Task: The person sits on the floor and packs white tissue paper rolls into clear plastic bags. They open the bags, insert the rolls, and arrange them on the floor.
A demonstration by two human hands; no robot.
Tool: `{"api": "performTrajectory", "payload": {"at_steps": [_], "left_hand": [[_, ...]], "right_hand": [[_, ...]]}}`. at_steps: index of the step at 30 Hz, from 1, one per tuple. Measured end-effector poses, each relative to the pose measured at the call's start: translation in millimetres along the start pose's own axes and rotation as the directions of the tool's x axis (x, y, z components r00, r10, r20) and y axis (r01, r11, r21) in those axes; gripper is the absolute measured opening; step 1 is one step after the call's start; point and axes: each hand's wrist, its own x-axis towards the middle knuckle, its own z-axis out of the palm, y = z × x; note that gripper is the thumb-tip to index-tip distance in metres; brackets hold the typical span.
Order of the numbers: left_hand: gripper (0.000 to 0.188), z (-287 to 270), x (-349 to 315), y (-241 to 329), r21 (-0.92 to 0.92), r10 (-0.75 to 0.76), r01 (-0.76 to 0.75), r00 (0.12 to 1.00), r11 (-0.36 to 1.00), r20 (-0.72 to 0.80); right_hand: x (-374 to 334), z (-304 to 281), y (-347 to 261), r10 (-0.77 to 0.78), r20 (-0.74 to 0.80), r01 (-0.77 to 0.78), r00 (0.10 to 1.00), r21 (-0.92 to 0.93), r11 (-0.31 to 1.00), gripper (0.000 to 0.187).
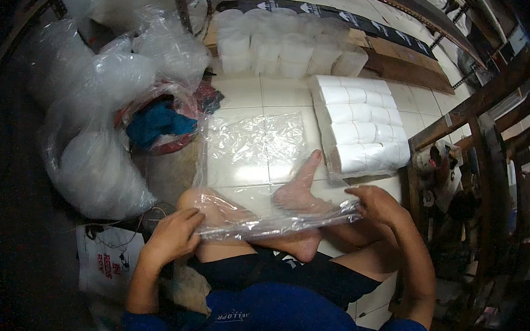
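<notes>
A large clear plastic bag [251, 143] is spread over the floor and across my crossed legs. Its near edge is gathered into a shiny band stretched between my hands. My left hand [177, 230] is closed on the left end of that band, beside my knee. At the other end my right hand [374, 205] pinches the plastic with bent fingers. Just beyond the right hand sits a wrapped block of white banded rolls or bundles [360, 126], stacked in rows inside clear plastic.
Several translucent white plastic bundles [279, 53] stand in rows at the back, by flat cardboard [407, 65]. Big stuffed clear bags [96, 166] crowd the left, near a blue cloth [160, 124]. A wooden slatted frame [487, 150] borders the right. A white printed sack [108, 259] lies lower left.
</notes>
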Motion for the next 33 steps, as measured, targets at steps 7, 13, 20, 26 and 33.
{"api": "performTrajectory", "payload": {"at_steps": [7,13,20,26,33], "left_hand": [[0.052,-17,60,8,0.241,-0.046,0.004,0.985,0.97,0.168],[0.066,-28,142,-21,-0.354,0.369,-0.263,0.887,0.898,0.277],[0.054,-20,296,-51,-0.372,0.355,-0.243,0.894,0.896,0.273],[0.04,-1,474,-30,-0.345,0.518,-0.455,0.848,0.821,0.114],[0.028,5,594,31,-0.602,0.608,-0.59,0.767,0.538,-0.207]], "right_hand": [[48,-78,22,0.054,0.225,-0.049,0.973,-0.025,0.998,0.061],[199,-140,136,0.138,-0.274,-0.159,0.952,-0.055,0.986,0.062],[342,-184,289,0.195,-0.315,-0.294,0.929,-0.307,0.905,0.112],[398,-213,349,-0.051,-0.166,-0.064,0.985,-0.62,0.782,0.132],[463,-228,354,-0.245,-0.013,0.184,0.97,-0.621,0.762,0.127]]}}
